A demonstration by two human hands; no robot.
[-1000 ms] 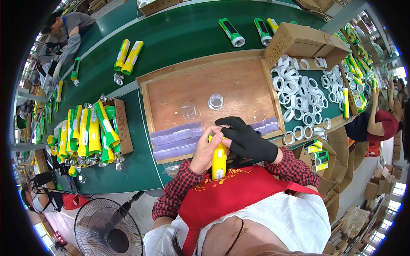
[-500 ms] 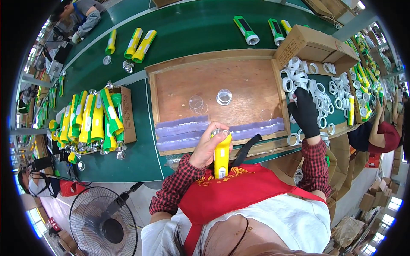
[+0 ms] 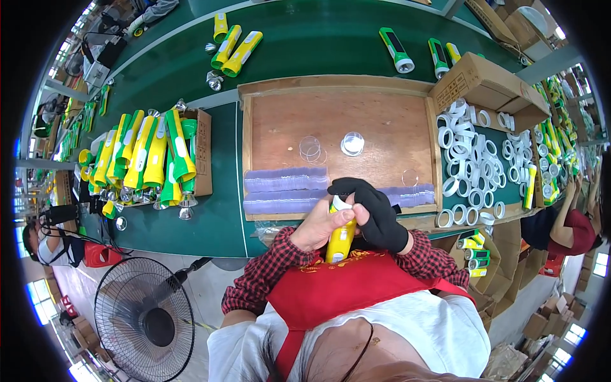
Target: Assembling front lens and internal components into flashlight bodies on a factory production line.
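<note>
My bare left hand (image 3: 312, 230) is wrapped round a yellow flashlight (image 3: 341, 242), held upright with its head up, close to the red apron. The black-gloved right hand (image 3: 382, 223) is closed at the flashlight's head, over a white plastic ring (image 3: 340, 204) that partly shows between the two hands. The gloved fingers hide how far the ring sits on the head. Just beyond my hands is a shallow wooden tray (image 3: 286, 114) with rows of clear lens discs (image 3: 286, 201) along its near side and a few loose discs (image 3: 352, 144) farther in.
Many loose white rings (image 3: 476, 167) lie right of the tray, before a cardboard box (image 3: 490, 83). At left, yellow-and-green flashlights (image 3: 137, 153) are piled by another box (image 3: 203, 153). More flashlights (image 3: 396, 49) lie beyond the tray. A fan (image 3: 159, 326) stands at lower left.
My right hand has come from the loose rings at right to the flashlight's head, with a white ring. The view has shifted. A far-left flashlight now lies nearer the pair beside it.
</note>
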